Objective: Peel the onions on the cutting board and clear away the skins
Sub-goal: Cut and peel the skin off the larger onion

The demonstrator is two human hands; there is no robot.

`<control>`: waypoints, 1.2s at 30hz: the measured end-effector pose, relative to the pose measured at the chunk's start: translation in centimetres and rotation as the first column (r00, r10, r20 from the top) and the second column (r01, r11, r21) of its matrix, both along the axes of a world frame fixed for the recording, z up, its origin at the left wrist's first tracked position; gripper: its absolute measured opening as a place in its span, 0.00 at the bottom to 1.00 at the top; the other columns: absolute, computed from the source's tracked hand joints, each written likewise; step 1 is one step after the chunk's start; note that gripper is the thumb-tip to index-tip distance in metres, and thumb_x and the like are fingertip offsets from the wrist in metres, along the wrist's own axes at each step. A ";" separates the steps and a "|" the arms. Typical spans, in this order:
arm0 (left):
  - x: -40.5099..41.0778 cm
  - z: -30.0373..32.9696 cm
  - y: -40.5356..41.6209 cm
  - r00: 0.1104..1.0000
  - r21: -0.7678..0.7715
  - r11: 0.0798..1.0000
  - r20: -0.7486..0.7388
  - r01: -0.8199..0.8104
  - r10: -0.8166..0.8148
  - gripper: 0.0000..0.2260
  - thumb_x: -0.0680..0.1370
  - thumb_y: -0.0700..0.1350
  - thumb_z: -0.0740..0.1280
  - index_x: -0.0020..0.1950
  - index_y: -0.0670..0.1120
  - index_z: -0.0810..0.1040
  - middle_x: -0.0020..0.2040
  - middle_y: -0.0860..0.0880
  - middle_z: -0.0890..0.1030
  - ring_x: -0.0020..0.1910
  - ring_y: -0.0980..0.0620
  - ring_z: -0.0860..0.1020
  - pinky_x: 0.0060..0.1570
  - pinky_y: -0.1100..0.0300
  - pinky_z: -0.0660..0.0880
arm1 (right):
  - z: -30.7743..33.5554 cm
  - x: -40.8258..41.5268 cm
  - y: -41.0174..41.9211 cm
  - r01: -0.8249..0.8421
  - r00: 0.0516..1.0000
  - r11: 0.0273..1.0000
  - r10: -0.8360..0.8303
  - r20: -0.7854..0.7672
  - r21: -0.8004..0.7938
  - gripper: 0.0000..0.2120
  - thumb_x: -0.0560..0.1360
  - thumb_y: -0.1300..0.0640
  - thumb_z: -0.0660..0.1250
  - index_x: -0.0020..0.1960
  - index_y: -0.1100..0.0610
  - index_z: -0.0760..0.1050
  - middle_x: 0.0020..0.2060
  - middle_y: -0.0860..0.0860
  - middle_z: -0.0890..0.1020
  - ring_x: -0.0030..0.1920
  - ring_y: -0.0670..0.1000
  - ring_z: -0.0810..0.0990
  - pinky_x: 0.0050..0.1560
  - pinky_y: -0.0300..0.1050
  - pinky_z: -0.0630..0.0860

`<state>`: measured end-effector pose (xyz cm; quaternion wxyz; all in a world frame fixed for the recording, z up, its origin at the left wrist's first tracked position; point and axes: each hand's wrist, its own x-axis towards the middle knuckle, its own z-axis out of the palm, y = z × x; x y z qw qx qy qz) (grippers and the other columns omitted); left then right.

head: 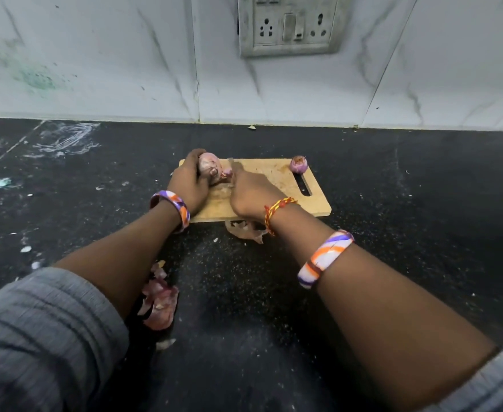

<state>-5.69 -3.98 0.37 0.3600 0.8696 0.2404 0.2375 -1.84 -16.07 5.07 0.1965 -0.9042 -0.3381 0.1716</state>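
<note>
Two onions on the cutting board (274, 200). My left hand (189, 188) curls round the unpeeled onion (210, 168) at the board's far left corner, long axis lying roughly sideways, its tip toward my right hand (251, 194) (right grip blurred; cannot tell what it holds). Peeled onion (299, 164) sits upright, far right corner. Skins (159, 304) lie on the counter (393, 233) near me.

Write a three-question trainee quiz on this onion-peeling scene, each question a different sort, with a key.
1. True or false: the left hand grips the onion on the cutting board.
2. Where does the small onion sit? A) far right corner of the board B) on the counter C) in the right hand
3. Fill in: loose skins lie on the black ____.

Key: 1 true; 2 A; 3 counter.
</note>
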 end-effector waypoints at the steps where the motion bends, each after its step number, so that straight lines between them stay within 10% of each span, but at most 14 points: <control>1: 0.0 0.0 0.1 1.000 -0.013 1.000 0.004 -0.013 0.013 0.19 0.78 0.38 0.58 0.69 0.42 0.64 0.64 0.38 0.74 0.63 0.40 0.72 0.62 0.56 0.67 | 0.2 0.2 -0.2 0.024 1.000 0.999 -0.024 0.001 0.024 0.32 0.76 0.64 0.54 0.76 0.55 0.45 0.60 0.64 0.74 0.57 0.61 0.76 0.44 0.47 0.72; 8: 0.2 -0.3 -0.1 1.000 -0.056 0.998 0.014 0.001 0.000 0.20 0.77 0.36 0.59 0.69 0.42 0.63 0.64 0.40 0.74 0.63 0.42 0.72 0.58 0.60 0.66 | -0.6 -0.9 -2.6 0.075 0.961 0.942 0.020 -0.277 0.328 0.31 0.78 0.64 0.49 0.74 0.39 0.47 0.41 0.49 0.74 0.21 0.47 0.69 0.18 0.38 0.68; 27: 1.6 0.5 -2.3 0.972 -0.017 0.973 -0.052 -0.230 0.229 0.19 0.77 0.37 0.59 0.68 0.43 0.65 0.64 0.38 0.74 0.63 0.40 0.72 0.61 0.56 0.67 | 0.0 4.0 -2.6 -0.147 0.868 0.950 0.258 -0.425 0.276 0.34 0.74 0.69 0.49 0.74 0.43 0.47 0.32 0.55 0.71 0.18 0.46 0.68 0.16 0.34 0.65; 36: 2.3 0.3 -2.2 0.966 0.035 0.966 -0.031 -0.257 0.259 0.19 0.77 0.37 0.59 0.68 0.42 0.65 0.64 0.38 0.74 0.63 0.39 0.72 0.62 0.55 0.67 | -1.2 4.7 -2.2 -0.333 0.914 0.939 0.343 -0.215 0.085 0.33 0.74 0.67 0.53 0.75 0.50 0.47 0.60 0.64 0.73 0.30 0.51 0.72 0.24 0.40 0.71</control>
